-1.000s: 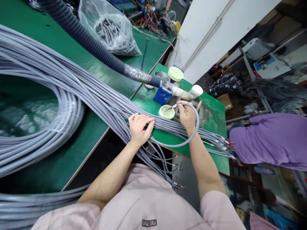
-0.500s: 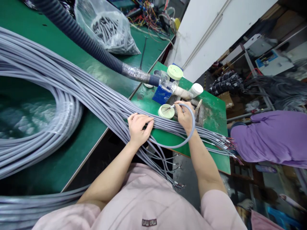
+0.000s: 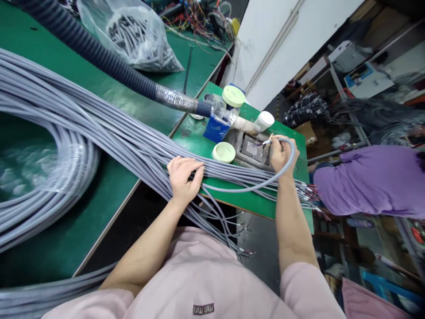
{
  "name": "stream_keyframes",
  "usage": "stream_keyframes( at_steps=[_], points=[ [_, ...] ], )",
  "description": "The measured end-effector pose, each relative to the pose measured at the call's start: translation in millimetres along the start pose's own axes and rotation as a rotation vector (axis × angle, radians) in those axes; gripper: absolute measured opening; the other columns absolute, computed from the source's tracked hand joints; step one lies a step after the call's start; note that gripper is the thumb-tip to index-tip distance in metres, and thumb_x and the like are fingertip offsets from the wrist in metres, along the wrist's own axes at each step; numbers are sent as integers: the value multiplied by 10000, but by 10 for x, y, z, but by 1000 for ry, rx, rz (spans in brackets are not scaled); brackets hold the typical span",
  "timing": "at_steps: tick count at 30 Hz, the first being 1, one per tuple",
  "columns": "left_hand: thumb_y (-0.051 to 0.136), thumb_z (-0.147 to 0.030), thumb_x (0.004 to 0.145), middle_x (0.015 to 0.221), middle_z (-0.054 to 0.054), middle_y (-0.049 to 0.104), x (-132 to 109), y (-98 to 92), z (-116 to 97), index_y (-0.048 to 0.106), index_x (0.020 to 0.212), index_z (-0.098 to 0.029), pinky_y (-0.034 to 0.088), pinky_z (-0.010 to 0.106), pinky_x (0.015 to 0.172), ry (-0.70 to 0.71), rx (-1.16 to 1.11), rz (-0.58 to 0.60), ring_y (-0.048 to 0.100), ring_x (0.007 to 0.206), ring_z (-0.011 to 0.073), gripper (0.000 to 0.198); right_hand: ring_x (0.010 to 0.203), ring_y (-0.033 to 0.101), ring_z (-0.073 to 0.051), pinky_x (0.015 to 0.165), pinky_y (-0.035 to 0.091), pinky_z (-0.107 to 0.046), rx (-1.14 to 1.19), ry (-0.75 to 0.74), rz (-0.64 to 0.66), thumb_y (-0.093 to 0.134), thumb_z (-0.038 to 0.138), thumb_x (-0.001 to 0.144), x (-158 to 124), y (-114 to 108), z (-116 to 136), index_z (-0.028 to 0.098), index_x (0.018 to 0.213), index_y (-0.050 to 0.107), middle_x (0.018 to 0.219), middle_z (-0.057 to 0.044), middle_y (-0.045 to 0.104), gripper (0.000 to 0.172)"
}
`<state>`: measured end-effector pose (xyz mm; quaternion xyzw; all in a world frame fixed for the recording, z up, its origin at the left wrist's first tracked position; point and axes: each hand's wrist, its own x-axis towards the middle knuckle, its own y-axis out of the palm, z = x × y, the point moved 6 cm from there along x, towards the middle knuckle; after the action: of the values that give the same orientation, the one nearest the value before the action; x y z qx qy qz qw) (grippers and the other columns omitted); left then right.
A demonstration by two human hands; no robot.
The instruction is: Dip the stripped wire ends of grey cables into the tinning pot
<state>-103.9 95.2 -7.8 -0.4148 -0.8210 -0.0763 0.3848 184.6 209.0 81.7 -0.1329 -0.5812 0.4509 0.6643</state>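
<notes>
1. The left grip (image 3: 184, 179), a bare hand, lies open with its fingers spread, pressing down on a bundle of grey cables (image 3: 109, 133). The bundle sweeps in from a large coil (image 3: 78, 168) on the green worktop (image 3: 99, 99) at the left.
2. Beyond that hand, on a smaller green worktop (image 3: 252, 195), sit a round pale green lid (image 3: 223, 152) and a blue block (image 3: 216, 128).
3. The right grip (image 3: 281, 155) is narrow, pinching one grey cable (image 3: 265, 179) near its stripped end, which shows thin coloured wires, above a metal plate (image 3: 255, 149).
4. At the far right, a co-worker's purple sleeve (image 3: 372, 181) leans beside the worktop's edge.
</notes>
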Motion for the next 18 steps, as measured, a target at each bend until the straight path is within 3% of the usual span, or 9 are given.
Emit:
stream_keyframes(
  at_steps=[8,18],
  points=[
    [616,-284,831,769,11,718,3,8,7,687,817,-240,413,430,976,1,60,10,662,859,195,85,795,608,-214,785,474,-355,-63,43,3,476,347,883,22,215,-421,205,872,688,814,-60,678,256],
    [618,-289,829,760,7,717,4,20,14,687,810,-242,419,427,968,-6,74,21,665,853,195,85,797,604,-236,791,471,-387,-88,73,55,458,385,881,38,355,-551,192,877,690,810,-81,680,301]
  ],
)
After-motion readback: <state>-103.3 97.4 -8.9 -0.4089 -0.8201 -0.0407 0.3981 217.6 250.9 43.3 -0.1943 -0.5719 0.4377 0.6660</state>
